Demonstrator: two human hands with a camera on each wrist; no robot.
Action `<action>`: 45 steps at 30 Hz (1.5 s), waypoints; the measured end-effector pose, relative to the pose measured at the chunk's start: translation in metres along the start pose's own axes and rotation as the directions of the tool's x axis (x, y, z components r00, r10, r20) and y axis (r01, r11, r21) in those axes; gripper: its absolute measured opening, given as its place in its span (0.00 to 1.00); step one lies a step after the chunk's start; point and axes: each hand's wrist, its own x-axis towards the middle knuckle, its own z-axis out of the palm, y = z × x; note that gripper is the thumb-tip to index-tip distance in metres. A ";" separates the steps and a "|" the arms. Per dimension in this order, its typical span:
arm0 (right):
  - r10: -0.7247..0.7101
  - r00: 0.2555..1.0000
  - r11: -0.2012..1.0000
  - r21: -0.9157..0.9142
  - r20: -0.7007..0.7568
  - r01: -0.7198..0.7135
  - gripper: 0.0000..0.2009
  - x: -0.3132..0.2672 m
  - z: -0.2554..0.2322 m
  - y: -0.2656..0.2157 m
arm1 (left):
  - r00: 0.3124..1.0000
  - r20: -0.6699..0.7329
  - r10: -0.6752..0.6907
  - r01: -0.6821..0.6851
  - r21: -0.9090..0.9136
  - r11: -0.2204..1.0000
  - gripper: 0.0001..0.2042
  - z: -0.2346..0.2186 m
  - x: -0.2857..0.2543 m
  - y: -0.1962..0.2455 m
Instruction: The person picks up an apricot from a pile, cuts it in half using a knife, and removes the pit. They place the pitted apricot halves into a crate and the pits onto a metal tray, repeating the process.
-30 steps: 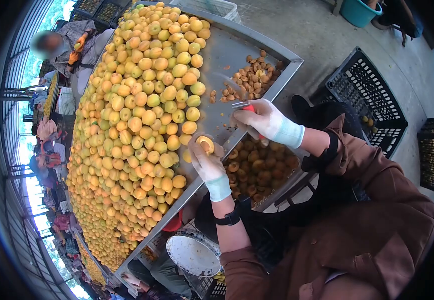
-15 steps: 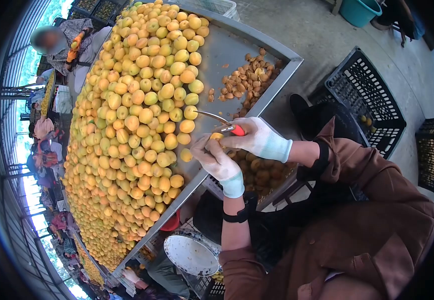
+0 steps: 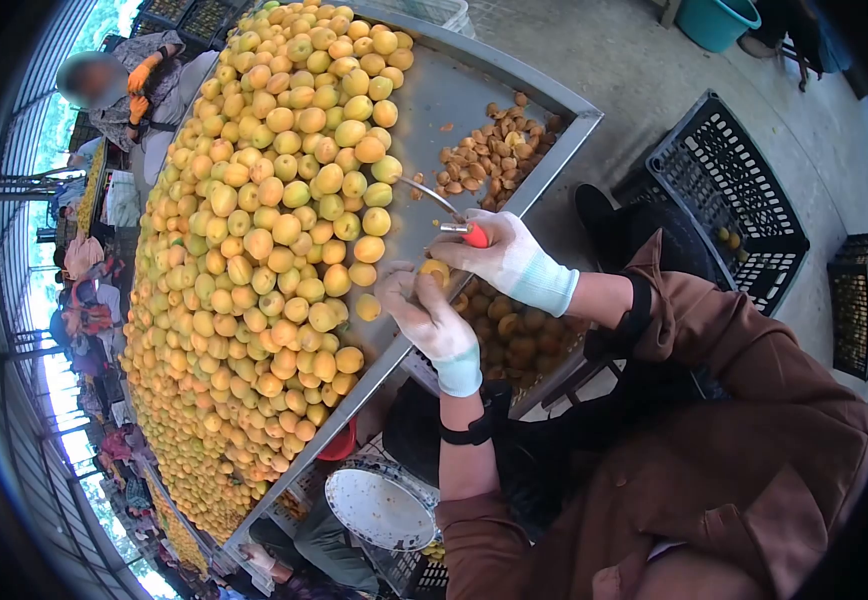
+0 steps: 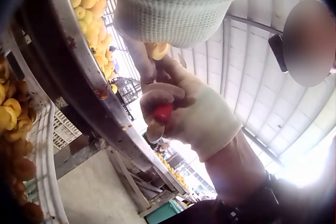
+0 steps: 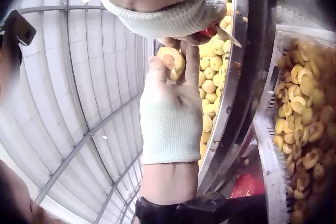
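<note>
My gloved left hand (image 3: 439,330) pinches a cut apricot (image 3: 435,270) over the near edge of the metal table. In the right wrist view the apricot (image 5: 170,62) shows its pale cut face with a hollow, between thumb and fingers. My gloved right hand (image 3: 514,262) grips a red-handled tool (image 3: 474,235), a thin curved metal piece reaching out beyond it toward the table. Its fingertips are right by the apricot. From the left wrist view, the red handle (image 4: 163,112) shows inside the curled right fingers.
Whole apricots (image 3: 264,220) are heaped across the metal table (image 3: 444,90), with loose pits (image 3: 499,150) in its corner. Below the edge stands a crate of apricot halves (image 5: 302,119). A black crate (image 3: 729,190) is on the floor at right; a white pan (image 3: 382,508) sits lower left.
A second ago the hands were apart, the right one raised near the pits. They have come together at the apricot, and the right hand has turned the tool.
</note>
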 end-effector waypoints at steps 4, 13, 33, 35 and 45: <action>0.242 0.967 0.929 0.270 0.076 -0.253 0.11 0.006 -0.004 -0.010 | 0.982 0.118 -0.147 0.153 -0.042 0.987 0.06 -0.009 0.004 -0.014; 0.587 0.789 0.642 0.491 0.179 -0.589 0.11 0.010 -0.007 -0.007 | 0.897 0.324 -0.301 0.437 -0.544 0.716 0.08 -0.004 0.001 -0.011; 0.291 0.956 0.926 0.262 -0.034 -0.273 0.06 0.008 -0.023 -0.011 | 0.864 0.216 -0.455 0.485 -0.596 0.640 0.17 -0.005 0.008 -0.018; 0.205 0.977 0.969 0.150 -0.057 -0.195 0.06 0.007 -0.023 -0.013 | 0.887 0.224 -0.404 0.457 -0.556 0.694 0.17 -0.003 0.007 -0.015; 0.376 0.927 0.800 0.501 0.011 -0.330 0.06 0.002 -0.015 -0.016 | 0.931 0.118 -0.345 0.364 -0.367 0.856 0.18 0.002 0.002 -0.012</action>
